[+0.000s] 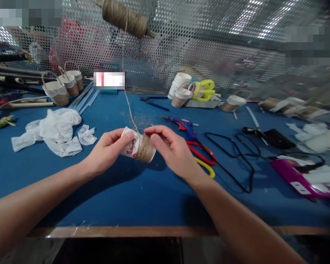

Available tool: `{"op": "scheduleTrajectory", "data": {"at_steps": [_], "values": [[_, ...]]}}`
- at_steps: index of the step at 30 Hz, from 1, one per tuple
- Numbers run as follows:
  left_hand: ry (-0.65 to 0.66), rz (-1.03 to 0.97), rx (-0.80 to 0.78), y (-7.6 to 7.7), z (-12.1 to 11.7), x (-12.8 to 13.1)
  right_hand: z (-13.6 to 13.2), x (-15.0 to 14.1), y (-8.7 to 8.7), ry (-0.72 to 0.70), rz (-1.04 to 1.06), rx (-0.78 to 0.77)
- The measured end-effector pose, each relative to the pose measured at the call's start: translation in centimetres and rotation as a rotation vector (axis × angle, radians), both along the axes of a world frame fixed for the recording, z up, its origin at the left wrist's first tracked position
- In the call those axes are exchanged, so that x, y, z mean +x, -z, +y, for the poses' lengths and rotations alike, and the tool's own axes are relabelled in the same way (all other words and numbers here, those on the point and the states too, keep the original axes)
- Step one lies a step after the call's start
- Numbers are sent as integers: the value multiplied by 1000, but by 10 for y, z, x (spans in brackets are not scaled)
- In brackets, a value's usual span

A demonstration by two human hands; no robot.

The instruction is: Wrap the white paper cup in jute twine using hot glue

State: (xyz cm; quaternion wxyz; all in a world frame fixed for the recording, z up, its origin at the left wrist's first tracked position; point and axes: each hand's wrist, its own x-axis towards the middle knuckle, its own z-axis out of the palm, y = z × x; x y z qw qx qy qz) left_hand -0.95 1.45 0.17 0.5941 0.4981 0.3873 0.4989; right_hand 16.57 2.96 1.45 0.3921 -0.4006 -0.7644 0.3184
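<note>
A small paper cup (130, 147), white with a red printed pattern, lies tilted on its side between my hands above the table. Brown jute twine (144, 149) is wound round its right-hand part. My left hand (107, 148) is closed around the white end, thumb on top. At the wound end, my right hand (173, 148) has its thumb and fingers bent against the cup; some fingertips are hidden. From a twine spool (125, 18) hanging on the mesh, one strand runs down to the cup.
A blue glue gun (183, 124) and red-handled scissors (202, 152) lie right of my hands, near a black cord (247, 172) and a purple power strip (299, 178). White lace (57, 128) lies left. Twine-wrapped cups (59, 95) stand behind; pliers (156, 102) lie before the mesh.
</note>
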Motion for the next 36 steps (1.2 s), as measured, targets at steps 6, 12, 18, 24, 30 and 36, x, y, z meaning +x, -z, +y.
{"op": "scheduleTrajectory", "data": {"at_steps": [6, 12, 18, 24, 30, 36], "values": [[80, 175, 102, 2, -6, 2, -1, -1, -3, -122, -13, -120], [89, 217, 46, -1, -7, 4, -9, -6, -6, -144, 34, 50], [36, 239, -31, 1, -6, 5, -12, -8, -4, -145, -12, 93], [13, 243, -49, 6, -3, 3, 30, 29, -25, 334, -108, 112], [-16, 176, -39, 10, 0, 2, 87, 80, -25, 693, -766, -169], [-55, 133, 5, 10, -1, 2, 100, 89, 7, 663, -600, -194]]}}
